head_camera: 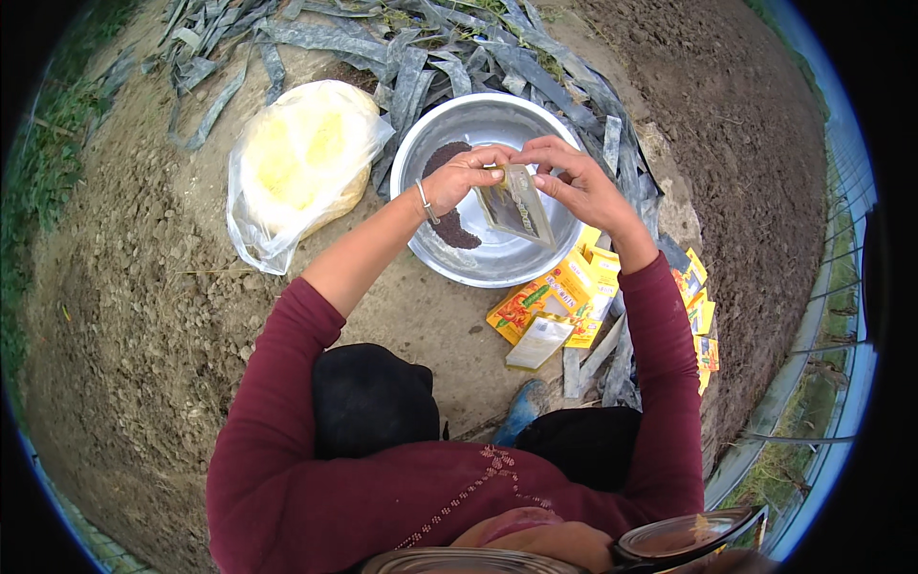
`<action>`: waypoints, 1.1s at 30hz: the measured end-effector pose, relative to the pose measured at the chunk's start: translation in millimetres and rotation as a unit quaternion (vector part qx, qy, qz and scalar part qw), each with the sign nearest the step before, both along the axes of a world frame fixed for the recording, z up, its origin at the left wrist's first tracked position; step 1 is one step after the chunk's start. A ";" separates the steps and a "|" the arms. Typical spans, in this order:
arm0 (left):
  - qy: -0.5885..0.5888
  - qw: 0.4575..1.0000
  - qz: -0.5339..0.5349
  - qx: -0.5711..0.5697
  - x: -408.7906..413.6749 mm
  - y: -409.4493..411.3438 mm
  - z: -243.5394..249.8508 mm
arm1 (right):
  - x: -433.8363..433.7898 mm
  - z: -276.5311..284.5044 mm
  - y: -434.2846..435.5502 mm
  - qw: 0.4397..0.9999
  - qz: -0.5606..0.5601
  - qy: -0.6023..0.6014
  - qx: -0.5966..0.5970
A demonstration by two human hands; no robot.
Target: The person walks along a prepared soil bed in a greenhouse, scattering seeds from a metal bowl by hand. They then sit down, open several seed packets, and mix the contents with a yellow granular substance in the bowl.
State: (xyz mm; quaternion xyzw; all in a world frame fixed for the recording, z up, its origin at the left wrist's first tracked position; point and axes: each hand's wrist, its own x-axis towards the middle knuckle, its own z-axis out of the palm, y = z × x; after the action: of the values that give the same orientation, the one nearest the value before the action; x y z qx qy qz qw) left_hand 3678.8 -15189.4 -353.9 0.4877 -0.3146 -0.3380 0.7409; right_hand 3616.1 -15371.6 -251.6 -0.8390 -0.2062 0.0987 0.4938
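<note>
My left hand (466,179), with a bracelet at its wrist, pinches the upper left edge of a small foil-like packet (518,208). The packet has printing and a dark patch on its face, and hangs tilted over a metal basin (439,260). At the packet's top right corner are the fingertips and thumb of my right hand (577,183), seemingly gripping its edge. A heap of small dark brown seed-like grains (453,228) lies on the basin's left side, partly covered by my left hand and wrist.
Left of the basin sits a clear plastic bag (305,158) of pale yellow material. Yellow printed packets (531,308) and a pale packet (541,341) lie near the basin, more yellow packets (703,316) beyond my right arm. Grey plastic strips (423,64) are heaped behind; tilled soil (731,107) lies right.
</note>
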 end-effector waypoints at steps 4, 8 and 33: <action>0.064 0.995 -0.069 -0.020 -10.4 -1.9 13.3 | -3.8 9.6 3.4 0.999 0.011 -0.006 0.029; 0.016 0.997 -0.073 -0.005 -10.0 -2.2 16.9 | 0.5 -3.3 2.4 0.997 0.034 0.004 0.065; -0.320 0.895 0.192 0.246 -34.1 31.4 46.7 | -25.6 -5.4 13.5 0.955 -0.188 -0.206 -0.099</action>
State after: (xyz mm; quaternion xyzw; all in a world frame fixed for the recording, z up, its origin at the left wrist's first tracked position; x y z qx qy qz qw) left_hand 3644.7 -15158.1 -307.1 0.7869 -0.3418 -0.0812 0.5073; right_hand 3590.5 -15358.1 -257.0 -0.9094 -0.1307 -0.1511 0.3648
